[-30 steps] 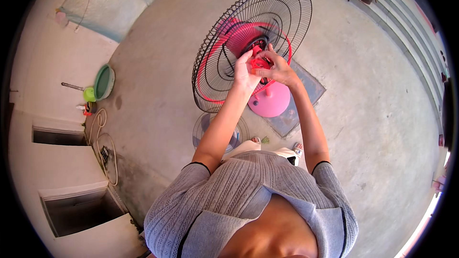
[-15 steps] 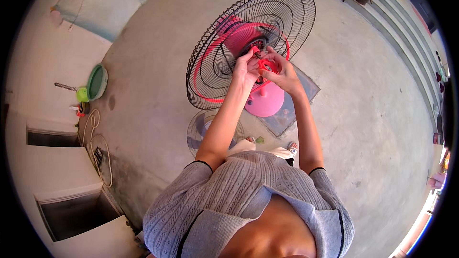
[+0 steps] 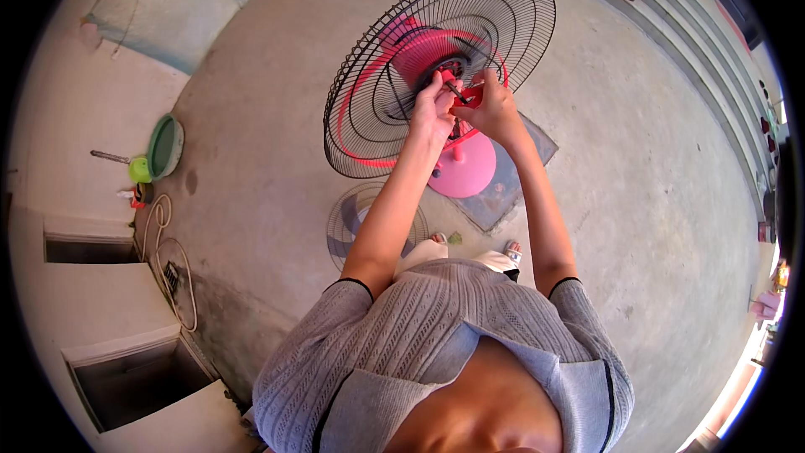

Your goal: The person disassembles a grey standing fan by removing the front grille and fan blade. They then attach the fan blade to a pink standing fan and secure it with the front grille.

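A pink pedestal fan with a black wire grille (image 3: 394, 130) stands on its round pink base (image 3: 470, 172) in front of me. Both my hands are raised to the hub in the middle of the grille. My left hand (image 3: 432, 111) pinches a thin dark tool (image 3: 455, 89) that points into the hub. My right hand (image 3: 493, 107) is closed on a small red part (image 3: 472, 100) at the hub, touching the left hand. The pink motor housing (image 3: 419, 46) shows through the wires behind them.
A second round grille (image 3: 369, 222) lies flat on the concrete floor near my feet. A grey mat (image 3: 524, 164) lies under the fan base. A green basin (image 3: 165, 147), a green scoop (image 3: 138, 169) and a hose (image 3: 172, 256) are at the left; steps (image 3: 696, 42) run along the right.
My hands stay at the fan's hub and have drawn closer together. The thin dark tool now shows between the fingers. My head has shifted slightly.
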The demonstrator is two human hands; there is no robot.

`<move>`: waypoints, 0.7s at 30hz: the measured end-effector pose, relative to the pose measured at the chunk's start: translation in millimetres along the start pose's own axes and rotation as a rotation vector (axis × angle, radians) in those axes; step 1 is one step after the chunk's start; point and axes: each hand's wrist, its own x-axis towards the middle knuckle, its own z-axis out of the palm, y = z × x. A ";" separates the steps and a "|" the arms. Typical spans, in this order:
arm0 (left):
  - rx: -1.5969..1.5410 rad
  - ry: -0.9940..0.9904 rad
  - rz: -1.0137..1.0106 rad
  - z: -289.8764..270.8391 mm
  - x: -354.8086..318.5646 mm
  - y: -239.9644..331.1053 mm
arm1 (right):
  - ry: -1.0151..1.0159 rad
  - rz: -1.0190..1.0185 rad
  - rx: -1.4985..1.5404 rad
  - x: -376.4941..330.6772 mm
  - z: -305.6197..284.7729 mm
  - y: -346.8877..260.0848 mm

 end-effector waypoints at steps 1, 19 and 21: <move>0.007 -0.024 0.023 -3.1 2.1 -0.5 | 0.033 -0.009 0.008 3.4 1.0 0.1; 0.050 -0.103 -0.060 9.6 -13.4 16.5 | 0.228 0.097 0.021 17.2 33.1 -12.4; 0.101 -0.170 -0.051 1.5 -7.8 19.5 | 0.180 0.100 -0.242 14.3 31.7 -23.2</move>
